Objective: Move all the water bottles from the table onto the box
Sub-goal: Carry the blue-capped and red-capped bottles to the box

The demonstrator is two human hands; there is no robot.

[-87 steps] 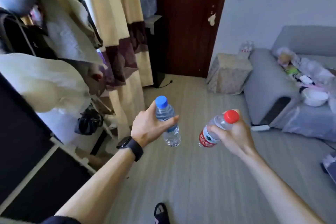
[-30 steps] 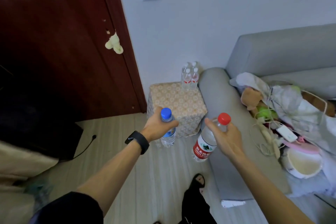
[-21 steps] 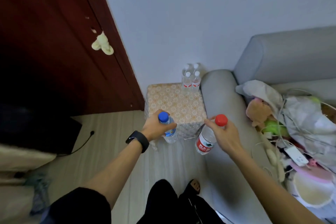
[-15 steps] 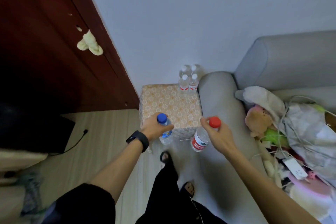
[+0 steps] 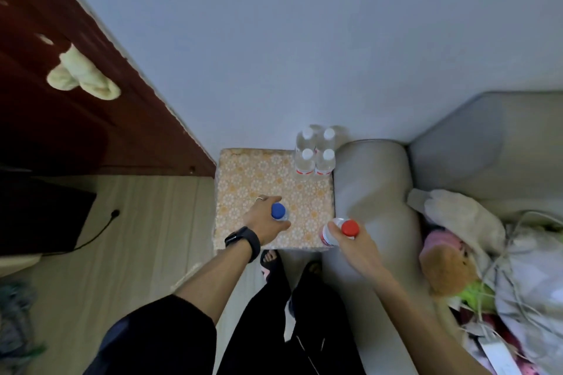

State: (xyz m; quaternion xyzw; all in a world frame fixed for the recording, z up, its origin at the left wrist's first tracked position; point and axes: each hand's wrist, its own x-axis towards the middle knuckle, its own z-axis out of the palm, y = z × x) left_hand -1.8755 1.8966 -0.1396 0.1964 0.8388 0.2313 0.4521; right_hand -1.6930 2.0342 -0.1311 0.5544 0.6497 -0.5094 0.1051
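A box (image 5: pixel 262 175) covered in orange flowered cloth stands against the wall, just below me. My left hand (image 5: pixel 264 224) grips a blue-capped water bottle (image 5: pixel 278 211) upright over the box's front middle. My right hand (image 5: pixel 350 242) grips a red-capped water bottle (image 5: pixel 345 228) with a red label over the box's front right corner. Whether either bottle touches the box top I cannot tell. Several white-capped bottles (image 5: pixel 315 152) stand in a tight group at the box's back right corner.
A grey sofa armrest (image 5: pixel 370 189) presses against the box's right side; the sofa seat holds a plush toy (image 5: pixel 446 265), cables and bags. A dark red door (image 5: pixel 61 119) is at the left. My legs and feet (image 5: pixel 268 257) stand right before the box.
I have walked up to the box and now look straight down on it. Both hands have carried their bottles forward from in front of the box to above its top.
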